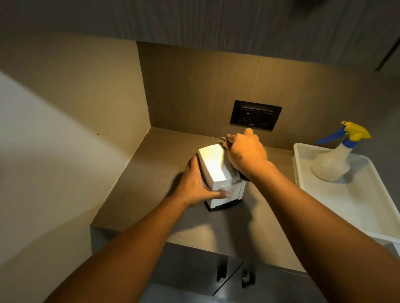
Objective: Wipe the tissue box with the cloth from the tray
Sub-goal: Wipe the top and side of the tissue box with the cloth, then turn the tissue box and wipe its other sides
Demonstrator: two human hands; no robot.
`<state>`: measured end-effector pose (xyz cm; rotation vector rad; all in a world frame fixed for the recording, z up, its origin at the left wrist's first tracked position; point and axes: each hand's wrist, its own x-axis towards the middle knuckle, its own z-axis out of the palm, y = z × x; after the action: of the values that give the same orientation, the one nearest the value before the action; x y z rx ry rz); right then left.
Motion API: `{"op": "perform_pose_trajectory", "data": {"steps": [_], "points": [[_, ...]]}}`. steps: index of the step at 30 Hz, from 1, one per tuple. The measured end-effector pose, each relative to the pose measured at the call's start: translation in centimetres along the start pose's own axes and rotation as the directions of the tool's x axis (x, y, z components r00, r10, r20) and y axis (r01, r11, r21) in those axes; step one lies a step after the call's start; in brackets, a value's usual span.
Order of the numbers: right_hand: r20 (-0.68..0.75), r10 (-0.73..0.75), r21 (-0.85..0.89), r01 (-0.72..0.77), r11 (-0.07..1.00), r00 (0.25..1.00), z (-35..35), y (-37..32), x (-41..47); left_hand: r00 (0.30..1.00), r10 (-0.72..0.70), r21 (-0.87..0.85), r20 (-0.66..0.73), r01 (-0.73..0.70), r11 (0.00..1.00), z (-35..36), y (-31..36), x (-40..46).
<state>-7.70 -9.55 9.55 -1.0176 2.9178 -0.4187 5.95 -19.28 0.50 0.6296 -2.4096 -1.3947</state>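
Note:
A white tissue box (213, 167) stands tilted on the brown counter (155, 210), resting on its near lower edge. My left hand (197, 183) grips its left side, thumb across the front face. My right hand (246, 153) presses a dark cloth (237, 172) against the box's right side, near the top back corner. Most of the cloth is hidden under that hand; only a dark fold below the wrist and a bit by the fingertips show. The white tray (358, 208) sits to the right.
A clear spray bottle (333, 160) with a blue and yellow trigger stands at the back of the tray. A black wall socket (255, 115) is behind the box. A wall closes the left side, an upper cabinet hangs overhead, and cabinet handles (234, 276) show below the counter edge.

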Motion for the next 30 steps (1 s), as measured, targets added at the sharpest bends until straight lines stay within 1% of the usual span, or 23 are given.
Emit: {"op": "perform_pose_trajectory", "data": {"steps": [2,4,6,8,9,11,13,15,17,19,20,21,22,23,24,25,26,27,28,29,30], "points": [[-0.038,-0.036,-0.018,0.036,0.999,0.999,0.3,0.1,-1.5,0.999,0.013,0.015,0.03,-0.013,1.0,0.5,0.5,0.1],[-0.054,-0.141,0.001,0.141,0.99,0.989,0.6,-0.9,-2.9,0.999,0.05,0.028,0.015,-0.051,0.998,0.5,1.4,0.2],[-0.07,-0.242,-0.017,0.241,0.97,0.968,0.8,-2.5,-3.2,0.992,0.124,0.02,0.005,-0.125,0.992,0.4,1.8,0.5],[-0.049,-0.289,-0.018,0.288,0.957,0.956,1.0,-4.8,-2.8,0.993,0.116,0.026,-0.028,-0.115,0.993,-0.7,1.1,0.4],[-0.03,-0.285,-0.016,0.284,0.959,0.958,1.1,-5.2,-2.3,0.995,0.096,0.033,-0.031,-0.095,0.995,-1.0,0.9,0.2],[0.014,-0.224,0.008,0.224,0.975,0.975,1.3,-5.4,-1.2,0.998,0.048,0.078,-0.03,-0.046,0.996,-1.5,0.1,-0.2],[0.031,-0.106,0.018,0.105,0.994,0.994,1.0,-4.2,0.1,0.999,0.025,0.077,-0.025,-0.023,0.997,-1.5,-0.2,-0.4],[0.018,0.004,0.051,-0.005,0.999,1.0,0.6,-2.0,1.0,1.0,0.007,0.06,-0.005,-0.007,0.998,-1.4,0.0,-0.3],[0.017,0.1,0.142,-0.101,0.985,0.995,0.1,0.5,0.9,0.999,-0.028,0.065,0.038,0.026,0.998,-1.1,0.3,-0.1],[0.025,0.166,0.307,-0.165,0.937,0.986,0.0,2.8,0.3,0.996,-0.042,0.065,0.074,0.037,0.997,-1.2,0.2,0.0],[0.029,0.205,0.426,-0.198,0.883,0.978,0.1,3.7,-0.3,0.996,-0.042,0.06,0.085,0.037,0.998,-1.4,0.0,0.1],[0.041,0.265,0.565,-0.241,0.789,0.963,0.3,4.6,-1.1,0.994,-0.044,0.056,0.098,0.038,0.998,-1.7,-0.2,0.1],[0.079,0.34,0.705,-0.293,0.646,0.937,0.6,5.7,-2.0,0.992,-0.045,0.058,0.119,0.039,0.998,-2.0,-0.2,0.3],[0.158,0.404,0.816,-0.35,0.46,0.901,1.0,6.7,-3.2,0.988,-0.047,0.071,0.149,0.036,0.997,-2.3,-0.1,0.4],[0.274,0.426,0.88,-0.404,0.251,0.862,1.5,7.8,-4.3,0.982,-0.047,0.097,0.183,0.03,0.995,-2.6,0.0,0.4],[0.393,0.405,0.893,-0.448,0.046,0.825,2.2,8.8,-5.4,0.975,-0.048,0.134,0.216,0.019,0.991,-3.0,0.2,0.6],[0.489,0.359,0.869,-0.478,-0.127,0.795,3.0,9.6,-6.4,0.968,-0.055,0.167,0.244,0.014,0.986,-3.4,0.5,0.7],[0.55,0.302,0.832,-0.481,-0.277,0.778,3.7,10.3,-7.4,0.962,-0.075,0.186,0.264,0.026,0.982,-3.9,1.0,0.9],[0.577,0.251,0.792,-0.457,-0.405,0.777,4.3,10.7,-8.1,0.956,-0.104,0.188,0.273,0.053,0.981,-4.5,1.6,1.1],[0.577,0.213,0.755,-0.416,-0.506,0.789,4.9,10.8,-8.7,0.954,-0.131,0.181,0.27,0.083,0.98,-5.0,2.4,1.3],[0.568,0.196,0.727,-0.376,-0.574,0.799,5.5,10.8,-9.1,0.957,-0.142,0.179,0.253,0.098,0.979,-5.3,3.4,1.5]]}}
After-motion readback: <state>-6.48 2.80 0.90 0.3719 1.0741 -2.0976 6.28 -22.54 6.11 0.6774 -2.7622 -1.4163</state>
